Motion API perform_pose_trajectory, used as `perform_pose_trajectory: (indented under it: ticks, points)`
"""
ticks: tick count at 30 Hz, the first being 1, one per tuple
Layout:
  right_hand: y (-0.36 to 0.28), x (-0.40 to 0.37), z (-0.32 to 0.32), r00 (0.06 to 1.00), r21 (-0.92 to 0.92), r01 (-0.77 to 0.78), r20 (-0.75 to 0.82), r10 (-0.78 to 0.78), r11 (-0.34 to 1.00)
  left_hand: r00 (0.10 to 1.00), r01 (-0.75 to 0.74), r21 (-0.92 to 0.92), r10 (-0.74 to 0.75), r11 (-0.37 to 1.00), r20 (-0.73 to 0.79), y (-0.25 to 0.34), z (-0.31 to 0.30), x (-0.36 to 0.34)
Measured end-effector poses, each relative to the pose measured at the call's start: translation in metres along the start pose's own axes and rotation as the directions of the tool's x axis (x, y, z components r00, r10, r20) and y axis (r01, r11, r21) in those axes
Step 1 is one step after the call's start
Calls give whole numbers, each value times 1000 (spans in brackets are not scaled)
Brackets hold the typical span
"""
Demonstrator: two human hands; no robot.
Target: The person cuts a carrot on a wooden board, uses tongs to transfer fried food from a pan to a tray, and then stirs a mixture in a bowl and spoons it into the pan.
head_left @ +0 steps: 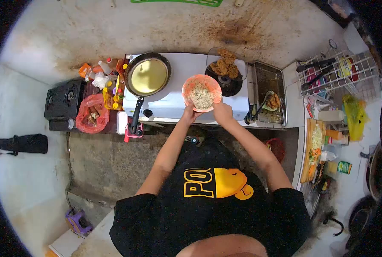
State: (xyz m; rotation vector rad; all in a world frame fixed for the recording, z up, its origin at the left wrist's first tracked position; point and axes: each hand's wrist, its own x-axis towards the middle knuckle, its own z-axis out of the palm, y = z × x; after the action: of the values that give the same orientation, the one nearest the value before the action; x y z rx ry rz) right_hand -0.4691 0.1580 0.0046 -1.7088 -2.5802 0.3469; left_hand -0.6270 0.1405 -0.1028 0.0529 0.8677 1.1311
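Note:
An orange-pink bowl (191,85) holds a pale, lumpy mixture with green flecks (202,96). It is held over the front part of the white stove top. My left hand (191,114) grips the bowl's lower left side, with the thumb near the rim. My right hand (223,113) is closed at the lower right rim; whether a utensil is also in its fingers is hidden. To the left, a frying pan (148,75) with yellowish oil rests on the stove, its black handle pointing toward me. Behind the bowl on the right, fried, browned pieces (226,64) lie on a clear plate (242,73).
Bottles (109,95) and a red plastic bag (90,124) crowd the left side beside a black stove (63,100). On the right are a metal tray (266,70), a wire rack (340,75) and a cutting board (307,165) with chopped vegetables (316,143).

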Motion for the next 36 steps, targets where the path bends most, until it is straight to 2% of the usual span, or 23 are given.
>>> perform_pose_trajectory:
  ticks: [2,5,9,11,13,15,17,18,19,20,21,23,24,27,28,29,31,33,34,35,36]
  points:
    - [-5,-9,2,995,14,-63,83,62,998,1000,28,17,-28,999,3,-6,-5,5]
    - [-13,-24,7,996,35,-46,80,43,998,996,86,87,-86,993,-2,-7,-7,-4]
    - [-21,-52,13,987,103,-161,20,159,982,991,114,184,-125,976,47,-2,6,-53]
    - [-23,-67,26,966,132,-258,50,253,957,955,161,53,-170,985,242,-12,-20,-47]
    - [-41,-89,13,937,181,-349,81,339,920,920,114,152,-162,982,357,-11,-32,-42]
    - [-44,-112,10,918,180,-390,155,366,903,892,210,262,-295,942,344,-10,-41,-43]
    - [-39,-140,6,861,323,-506,135,490,800,899,200,368,-319,908,299,-17,-30,-60]
    - [-35,-160,-14,855,394,-487,34,517,780,880,243,386,-370,890,299,-22,-29,-62]
    - [-21,-170,-18,838,398,-506,15,546,765,864,279,394,-408,876,294,-25,-17,-65]
    - [0,-182,-23,738,454,-560,-106,666,693,879,163,491,-352,856,321,-33,-5,-72]
    - [25,-197,-29,613,518,-590,-212,761,620,870,165,503,-365,849,331,-38,15,-83]
    - [92,-238,-64,416,645,-512,-391,821,567,890,315,549,-442,774,113,-61,53,-97]
    - [132,-259,-80,331,648,-522,-446,832,555,865,281,557,-458,781,206,-77,63,-94]
    - [256,-286,-105,88,727,-448,-544,835,520,856,300,511,-464,805,228,-117,81,-83]
    - [294,-285,-121,81,724,-436,-560,825,534,857,211,504,-406,838,317,-130,100,-86]
    - [329,-289,-134,35,720,-431,-589,808,544,849,223,439,-395,870,352,-147,112,-80]
    - [378,-307,-143,-26,733,-430,-593,805,526,842,272,433,-430,859,325,-170,162,-96]
    - [415,-330,-151,-203,757,-391,-626,753,524,854,216,469,-398,856,335,-203,197,-93]
    - [435,-348,-145,-267,691,-438,-711,650,575,871,180,483,-367,857,326,-213,209,-92]
    - [446,-366,-137,-272,705,-441,-694,666,555,874,191,499,-378,845,305,-222,220,-91]
    - [456,-383,-126,-347,775,-336,-630,695,535,885,162,546,-366,822,288,-232,234,-92]
